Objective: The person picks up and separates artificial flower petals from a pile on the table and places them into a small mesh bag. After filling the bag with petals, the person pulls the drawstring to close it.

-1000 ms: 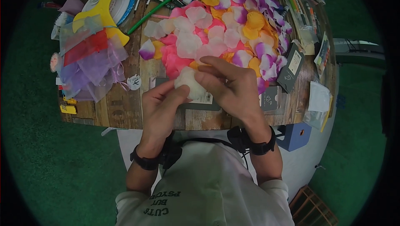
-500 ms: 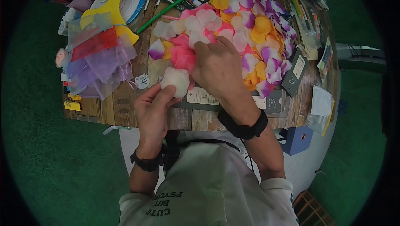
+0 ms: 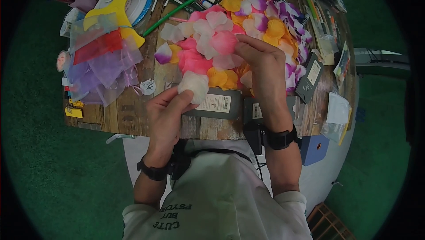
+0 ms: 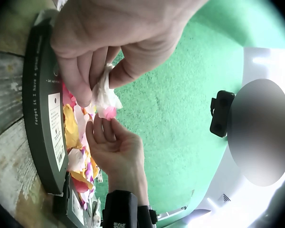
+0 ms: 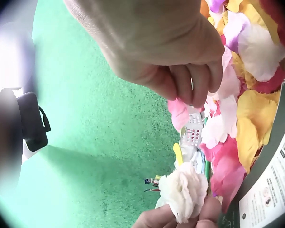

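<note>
My left hand [image 3: 163, 114] holds a gathered bundle of white petals [image 3: 195, 88] between thumb and fingers, near the table's front edge. From the right wrist view the bundle [image 5: 183, 190] looks like a ruffled white flower. My right hand [image 3: 267, 69] pinches a single pink petal [image 3: 223, 42] by its edge, over the heap of loose petals [image 3: 218, 77]. That pink petal [image 5: 179, 115] hangs from the fingertips in the right wrist view. Pink, white, orange and purple-white petals make up the heap.
Dark flat boxes [image 3: 230, 109] with white labels lie along the front. Sheer purple and red bags [image 3: 104, 65], a yellow Y-shaped piece [image 3: 118, 12] and a green stick [image 3: 170, 16] are at the left. A packaged pen set [image 3: 321, 21] is at the right.
My right hand left the white bundle, reached into the petal heap and now draws back to the right with a pink petal. The left hand keeps its hold and shifts slightly.
</note>
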Available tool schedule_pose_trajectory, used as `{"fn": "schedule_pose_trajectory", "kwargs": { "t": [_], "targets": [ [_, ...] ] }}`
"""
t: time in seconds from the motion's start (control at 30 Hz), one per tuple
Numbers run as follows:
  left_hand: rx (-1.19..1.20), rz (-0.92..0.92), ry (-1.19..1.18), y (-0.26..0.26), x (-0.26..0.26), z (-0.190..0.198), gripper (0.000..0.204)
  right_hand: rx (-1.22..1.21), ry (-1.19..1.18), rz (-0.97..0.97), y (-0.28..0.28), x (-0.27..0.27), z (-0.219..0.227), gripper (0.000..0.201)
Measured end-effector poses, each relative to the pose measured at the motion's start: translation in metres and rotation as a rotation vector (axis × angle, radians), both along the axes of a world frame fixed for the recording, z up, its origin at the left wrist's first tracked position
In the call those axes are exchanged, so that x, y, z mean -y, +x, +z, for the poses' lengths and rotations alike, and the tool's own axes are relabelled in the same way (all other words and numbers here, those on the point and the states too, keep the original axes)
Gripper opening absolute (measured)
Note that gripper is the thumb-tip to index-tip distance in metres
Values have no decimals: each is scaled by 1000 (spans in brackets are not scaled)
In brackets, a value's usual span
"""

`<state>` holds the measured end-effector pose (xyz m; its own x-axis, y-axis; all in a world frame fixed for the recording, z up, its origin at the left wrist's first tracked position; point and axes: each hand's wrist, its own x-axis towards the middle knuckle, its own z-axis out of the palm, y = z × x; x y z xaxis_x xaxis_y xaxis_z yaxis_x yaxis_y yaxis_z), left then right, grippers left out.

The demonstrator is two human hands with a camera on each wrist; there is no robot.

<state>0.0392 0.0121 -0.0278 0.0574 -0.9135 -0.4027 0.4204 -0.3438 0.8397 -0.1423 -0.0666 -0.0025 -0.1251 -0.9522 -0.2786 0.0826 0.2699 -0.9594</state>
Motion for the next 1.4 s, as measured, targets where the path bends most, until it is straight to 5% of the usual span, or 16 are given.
{"fn": "schedule_pose_trajectory", "kwargs": {
  "t": [0.3, 0.4, 0.53, 0.6, 0.9, 1.23, 1.33, 1.4],
  "targets": [
    [5, 3, 20, 1, -2, -2, 24, -64, -261, -190, 30, 0, 0, 21],
    [3, 9, 8, 0, -3, -1, 24, -640, -947, 138, 44, 17, -15, 18],
    [2, 38, 20, 3, -4, -1, 24, -786, -926, 317, 42, 18, -25, 20],
    [-3, 47, 18, 6, -5, -3, 24, -1024, -939, 234, 32, 16, -28, 26],
    [15, 22, 10, 9, -4, -2, 25, -1307, -716, 217, 52, 11, -34, 35],
    [9, 21, -8, 11, -3, -2, 23, -838, -626, 50, 30, 12, -29, 14],
    [3, 45, 2, 6, -2, 3, 22, -727, -429, -7, 27, 4, -14, 19],
    [2, 47, -1, 6, -1, 1, 22, -343, -144, -128, 27, -1, -4, 26]
  ]
}}
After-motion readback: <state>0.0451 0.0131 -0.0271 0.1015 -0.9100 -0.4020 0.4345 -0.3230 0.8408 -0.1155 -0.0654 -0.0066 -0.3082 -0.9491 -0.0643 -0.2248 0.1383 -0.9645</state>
